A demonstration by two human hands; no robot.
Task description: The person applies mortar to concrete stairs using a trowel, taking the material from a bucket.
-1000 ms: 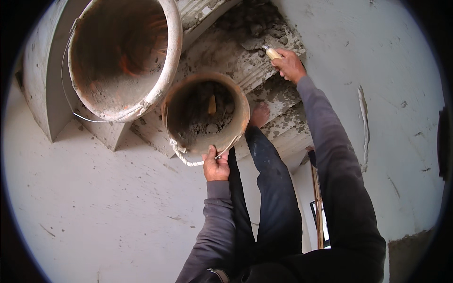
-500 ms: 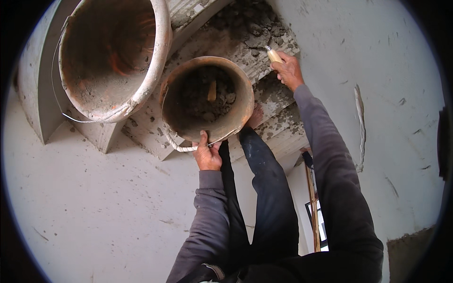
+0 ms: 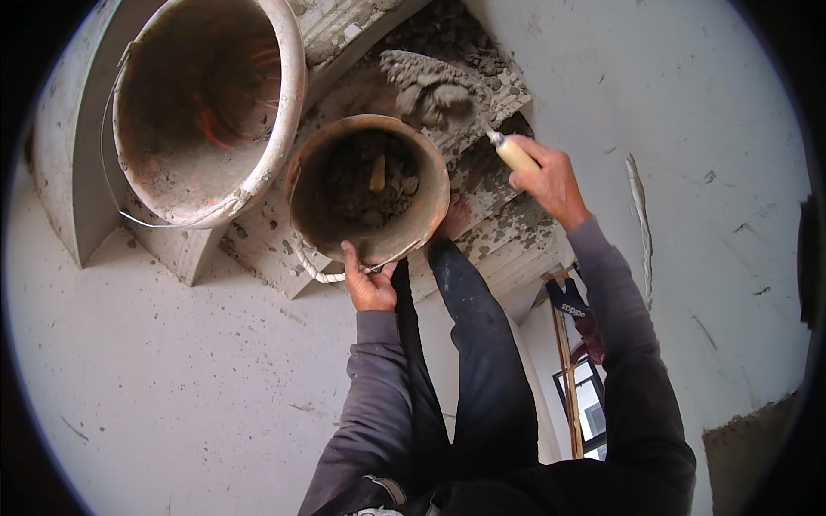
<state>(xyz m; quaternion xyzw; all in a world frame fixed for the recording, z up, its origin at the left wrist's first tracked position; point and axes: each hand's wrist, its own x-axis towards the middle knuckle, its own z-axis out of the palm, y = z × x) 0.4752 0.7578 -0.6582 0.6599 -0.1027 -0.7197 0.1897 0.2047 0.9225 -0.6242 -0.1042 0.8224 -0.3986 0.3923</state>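
My left hand (image 3: 370,282) grips the near rim of a small round bucket (image 3: 434,202), its thumb over the edge and its fingers outside. Dark crumbly mortar lies in this bucket, and a wooden handle-like piece (image 3: 378,174) sticks up from it. White wrapping covers part of the bucket's bail, beside my left hand. My right hand (image 3: 555,182) is closed round the pale handle of a trowel (image 3: 514,155), up and right of the bucket. A heap of wet grey mortar (image 3: 434,90) sits on the trowel's blade and hides most of it.
A larger mortar-crusted bucket (image 3: 291,103) with a wire bail stands at upper left. Stair steps (image 3: 503,211) spattered with mortar lie under and beside the small bucket. More loose mortar (image 3: 439,30) is piled against the right wall (image 3: 688,129). Another person (image 3: 587,327) is partly visible below.
The trowel has come up from the mortar pile with a heap on its blade, and my right hand has moved nearer and slightly right. My left hand keeps its grip on the bucket.
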